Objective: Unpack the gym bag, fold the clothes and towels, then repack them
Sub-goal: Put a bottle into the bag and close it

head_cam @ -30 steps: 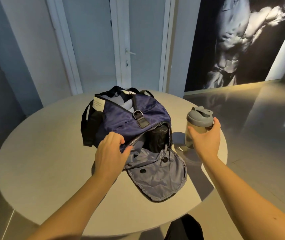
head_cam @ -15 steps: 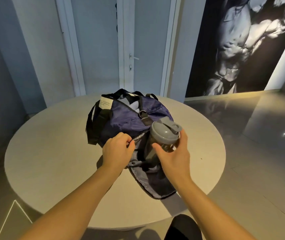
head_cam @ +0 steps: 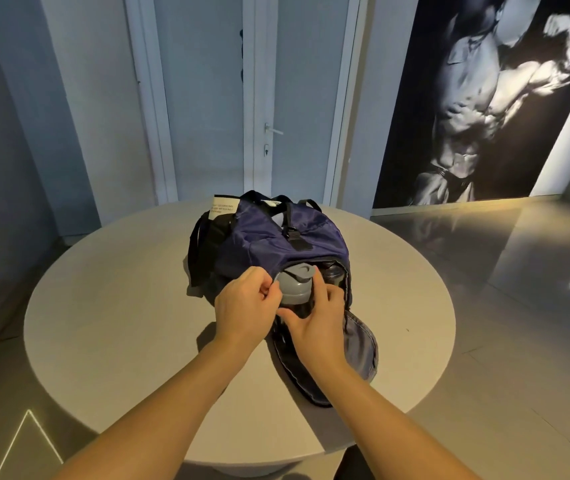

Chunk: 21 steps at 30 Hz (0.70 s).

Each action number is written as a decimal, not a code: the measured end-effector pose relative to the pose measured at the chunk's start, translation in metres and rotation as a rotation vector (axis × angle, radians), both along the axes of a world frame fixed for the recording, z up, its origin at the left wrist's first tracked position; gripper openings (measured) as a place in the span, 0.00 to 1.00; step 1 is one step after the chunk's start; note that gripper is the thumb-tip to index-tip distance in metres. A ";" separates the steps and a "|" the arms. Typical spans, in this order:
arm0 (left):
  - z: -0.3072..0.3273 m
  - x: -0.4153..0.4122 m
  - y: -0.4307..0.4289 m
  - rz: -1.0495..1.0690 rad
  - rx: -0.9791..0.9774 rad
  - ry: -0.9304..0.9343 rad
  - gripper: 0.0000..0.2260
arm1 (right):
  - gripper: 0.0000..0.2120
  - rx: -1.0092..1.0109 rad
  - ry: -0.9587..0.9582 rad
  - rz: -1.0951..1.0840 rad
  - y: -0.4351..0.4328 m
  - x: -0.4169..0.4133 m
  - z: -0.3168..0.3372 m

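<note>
A navy gym bag (head_cam: 269, 237) with black straps lies on the round table (head_cam: 121, 323), its end flap (head_cam: 359, 344) folded down toward me. A shaker bottle with a grey lid (head_cam: 294, 287) sits partly inside the end opening, beside a dark bottle (head_cam: 332, 271). My right hand (head_cam: 314, 320) grips the shaker's body below the lid. My left hand (head_cam: 245, 303) pinches the bag's fabric edge at the left of the opening. No clothes or towels are visible; the bag's inside is mostly hidden.
A white paper tag (head_cam: 223, 209) hangs at the bag's far left strap. Behind the table stands a closed white door (head_cam: 297, 98); a large dark poster (head_cam: 484, 98) covers the right wall. Glossy floor (head_cam: 501, 265) lies to the right.
My right hand lifted the shaker from the table at the bag's right and brought it into the bag's end opening. My left hand stayed on the opening's edge. The view tilted up.
</note>
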<state>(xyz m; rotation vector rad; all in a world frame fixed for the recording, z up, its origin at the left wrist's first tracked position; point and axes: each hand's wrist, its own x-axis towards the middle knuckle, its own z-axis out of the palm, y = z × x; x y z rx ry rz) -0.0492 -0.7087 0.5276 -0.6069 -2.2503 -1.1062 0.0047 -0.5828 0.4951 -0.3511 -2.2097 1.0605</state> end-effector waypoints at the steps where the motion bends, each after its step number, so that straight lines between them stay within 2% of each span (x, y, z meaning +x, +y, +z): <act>1: -0.001 0.000 0.000 -0.009 -0.008 0.034 0.09 | 0.46 0.025 -0.008 -0.015 -0.001 -0.003 0.001; 6: 0.001 -0.008 0.003 -0.040 -0.104 0.051 0.09 | 0.45 0.049 -0.093 0.007 0.002 -0.010 0.007; 8: 0.005 -0.011 0.002 -0.021 -0.162 0.029 0.10 | 0.44 -0.008 -0.116 0.049 0.008 -0.009 0.006; 13: 0.010 -0.018 0.002 -0.108 -0.211 0.172 0.11 | 0.26 -0.043 -0.051 -0.005 0.010 -0.014 0.007; 18: 0.001 -0.033 -0.001 -0.222 -0.200 0.331 0.08 | 0.19 0.068 -0.121 -0.084 0.000 -0.020 0.018; 21: -0.005 -0.036 -0.002 -0.290 -0.291 0.364 0.08 | 0.15 0.077 -0.154 -0.102 -0.003 -0.024 0.020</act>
